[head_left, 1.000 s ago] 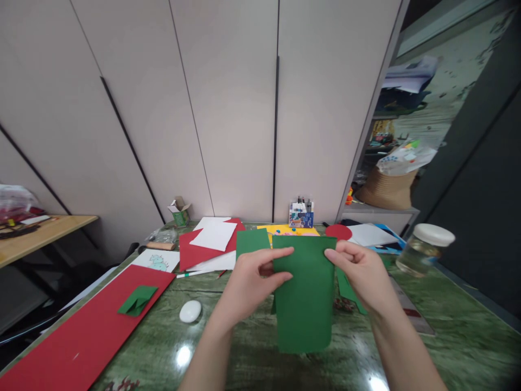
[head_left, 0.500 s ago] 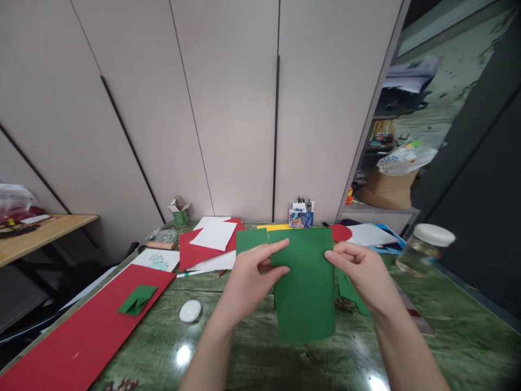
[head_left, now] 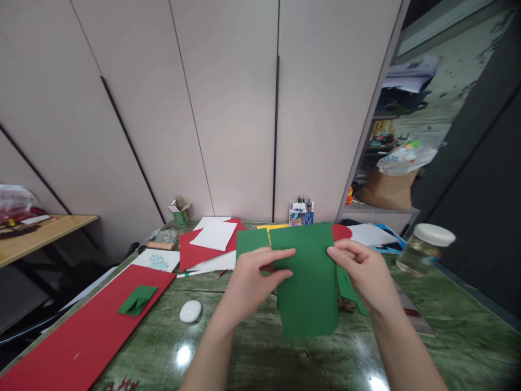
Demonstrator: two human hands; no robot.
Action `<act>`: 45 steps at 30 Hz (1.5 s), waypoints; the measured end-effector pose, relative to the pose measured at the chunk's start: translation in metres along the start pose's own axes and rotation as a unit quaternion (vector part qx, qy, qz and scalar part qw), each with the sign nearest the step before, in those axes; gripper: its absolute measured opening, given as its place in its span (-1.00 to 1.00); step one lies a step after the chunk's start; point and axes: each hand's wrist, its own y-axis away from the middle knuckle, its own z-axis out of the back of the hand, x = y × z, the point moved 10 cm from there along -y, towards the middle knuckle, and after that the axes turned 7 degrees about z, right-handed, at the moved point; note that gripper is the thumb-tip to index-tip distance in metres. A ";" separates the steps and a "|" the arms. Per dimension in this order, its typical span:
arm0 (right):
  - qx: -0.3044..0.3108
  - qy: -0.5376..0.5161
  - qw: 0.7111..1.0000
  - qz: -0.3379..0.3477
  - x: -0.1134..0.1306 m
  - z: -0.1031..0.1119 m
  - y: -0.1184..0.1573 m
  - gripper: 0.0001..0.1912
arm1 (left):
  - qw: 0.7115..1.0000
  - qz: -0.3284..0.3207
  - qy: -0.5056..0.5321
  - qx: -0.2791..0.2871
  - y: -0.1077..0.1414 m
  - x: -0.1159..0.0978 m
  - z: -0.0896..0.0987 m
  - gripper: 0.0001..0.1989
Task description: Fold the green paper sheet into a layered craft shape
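Observation:
A sheet of green paper (head_left: 309, 293) is held upright above the table. My right hand (head_left: 366, 271) pinches its right edge near the top, thumb on the near face. At the sheet's left side is my left hand (head_left: 250, 282), its thumb and index finger stretched apart across the near face; its other fingers are mostly hidden. Behind the left hand lies another green piece (head_left: 250, 240). More green paper (head_left: 352, 290) lies behind the right wrist. A small folded green piece (head_left: 138, 300) rests on the long red sheet (head_left: 81, 331) at left.
A white oval object (head_left: 190, 311) sits left of my left forearm. Red card (head_left: 187, 250) and white paper (head_left: 215, 234) lie further back, near a box of pens (head_left: 301, 212). At right stands a lidded jar (head_left: 423, 252). Cabinet doors (head_left: 236, 108) rise behind the table.
The green sheet has shifted slightly right and up, its lower end swinging. My left fingertips have moved a little right and down on it; the right hand keeps its pinch.

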 end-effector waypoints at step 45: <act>-0.036 -0.038 0.998 0.017 0.012 0.008 0.001 -0.71 | 0.997 -0.061 -0.035 0.033 0.002 -0.014 -0.005 -0.65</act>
